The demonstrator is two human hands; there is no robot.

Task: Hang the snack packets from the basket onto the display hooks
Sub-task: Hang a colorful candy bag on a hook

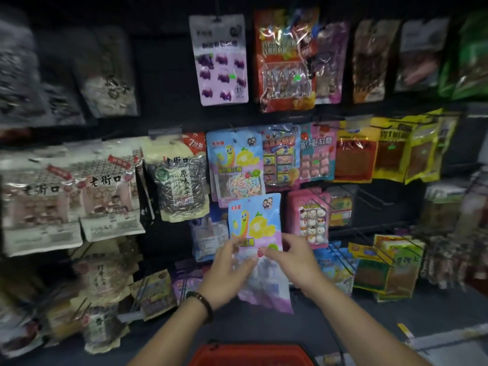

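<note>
1. A blue and pink snack packet (pixel 254 223) is held upright in front of the display wall (pixel 163 75), just below a matching packet (pixel 235 159) that hangs there.
2. The left hand (pixel 227 270), with a dark bracelet (pixel 203 302) at its wrist, grips the packet's lower left part.
3. The right hand (pixel 293 262) pinches the packet's lower right side with curled fingers.
4. The red basket (pixel 250 353) sits at the bottom edge, below both forearms.
5. Bare hooks (pixel 369 196) stick out to the right.

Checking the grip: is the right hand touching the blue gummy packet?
Touching. The head view shows the right hand pinching the blue gummy packet at its right edge.
</note>
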